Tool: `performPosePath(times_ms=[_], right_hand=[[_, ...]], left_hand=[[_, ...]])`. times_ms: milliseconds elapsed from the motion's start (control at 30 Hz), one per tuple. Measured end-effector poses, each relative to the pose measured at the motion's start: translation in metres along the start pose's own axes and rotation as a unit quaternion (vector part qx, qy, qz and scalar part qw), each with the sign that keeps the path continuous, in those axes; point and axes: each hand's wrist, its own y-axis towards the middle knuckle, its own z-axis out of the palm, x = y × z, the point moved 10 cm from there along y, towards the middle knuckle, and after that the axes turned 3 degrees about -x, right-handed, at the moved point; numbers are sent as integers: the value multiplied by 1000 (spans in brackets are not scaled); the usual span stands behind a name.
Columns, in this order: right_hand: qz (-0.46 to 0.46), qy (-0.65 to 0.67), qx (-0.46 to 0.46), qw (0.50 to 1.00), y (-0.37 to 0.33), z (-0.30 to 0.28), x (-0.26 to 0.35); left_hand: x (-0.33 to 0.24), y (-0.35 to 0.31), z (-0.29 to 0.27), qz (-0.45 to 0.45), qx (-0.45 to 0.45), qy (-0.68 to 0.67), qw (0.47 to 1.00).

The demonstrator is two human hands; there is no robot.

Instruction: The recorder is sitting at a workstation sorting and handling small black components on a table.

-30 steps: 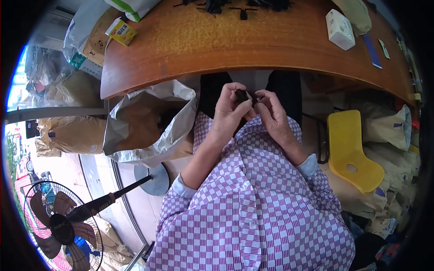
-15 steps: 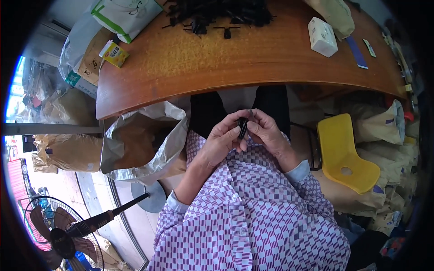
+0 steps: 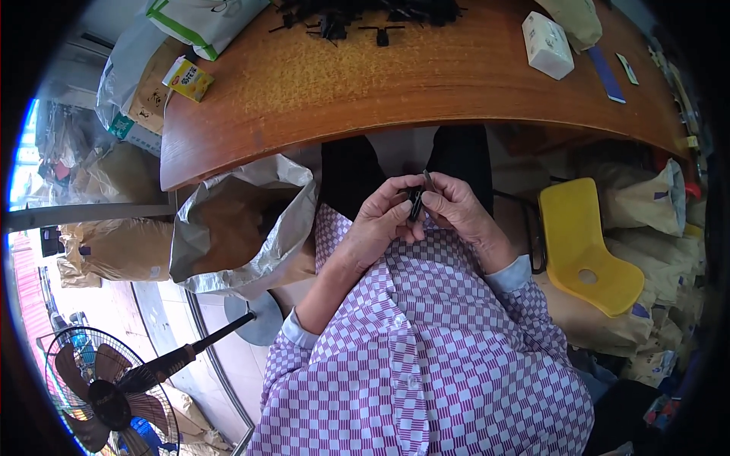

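In front of my lap, just below the table edge, both hands meet around a small black plastic part (image 3: 415, 205). My left hand (image 3: 380, 220) is closed, pinching the part between thumb and fingers. My right hand (image 3: 461, 214) is closed too, with its thumb against the part's right side. A thin, dark, flat piece (image 3: 428, 181) sticks up from between the right thumb and forefinger; its kind is too small to tell. Fingers hide most of the part. On the table lies a pile of similar black parts (image 3: 334, 15), with one single part (image 3: 382, 35) at its near edge.
The brown wooden table (image 3: 304, 99) also carries a yellow carton (image 3: 188, 79), a white tissue pack (image 3: 547, 47) and a blue strip (image 3: 606, 76). A silver-lined sack (image 3: 293, 228) gapes at my left, near a fan (image 3: 110, 403). A yellow chair (image 3: 582, 251) stands at right.
The view has tilted, so the table sits slightly higher in the picture. Both hands stay on the black part, and the thin flat piece now sticks up more plainly at the right fingertips.
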Motion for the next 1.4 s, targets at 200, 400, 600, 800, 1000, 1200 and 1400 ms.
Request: performPosePath(times_ms=[200, 400, 600, 800, 1000, 1200, 1400], right_hand=[[-5, -17, 3, 1000, -1, -1, 0], [-44, -74, -18, 996, 3, -4, -2], [-99, -201, -72, 972, 0, -9, 7], [-48, -116, -110, 986, -9, 8, 8], [-8, -116, -65, 991, -11, 21, 2], [-20, -89, -82, 992, -7, 18, 2], [1, -52, -83, 995, -6, 23, -2]], left_hand=[[3, 1, 0, 4, 11, -10, 1000], [-2, 0, -3, 32, -3, 79, 996], [-22, -2, 6, 114, -33, 356, 927], [-26, -5, -9, 176, -108, 380, 902], [-31, -7, -12, 203, -133, 316, 917], [-36, -7, -4, 196, -132, 346, 908], [-56, -20, 8, 273, -174, 429, 843]])
